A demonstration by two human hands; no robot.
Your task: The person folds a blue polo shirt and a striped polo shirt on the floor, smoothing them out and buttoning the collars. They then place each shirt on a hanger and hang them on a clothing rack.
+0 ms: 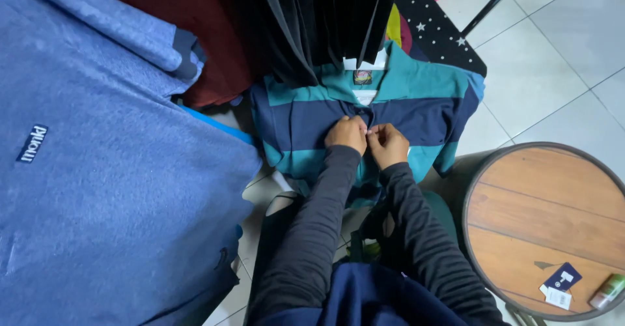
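Left hand (pixel 346 134) and right hand (pixel 388 143) side by side, both pinching front placket of teal-navy striped shirt (pixel 426 104); blue fleece (pixel 111 170) hangs left.

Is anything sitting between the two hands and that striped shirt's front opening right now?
Nothing visible does. The left hand and right hand rest side by side directly on the striped shirt, just below its collar. The dark hanging garment stays above the collar, clear of the hands.

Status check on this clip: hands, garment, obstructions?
Left hand and right hand both pinching the striped polo shirt at its placket. Shirt hanging, collar up. Black garment overhangs the collar; hands unobstructed.
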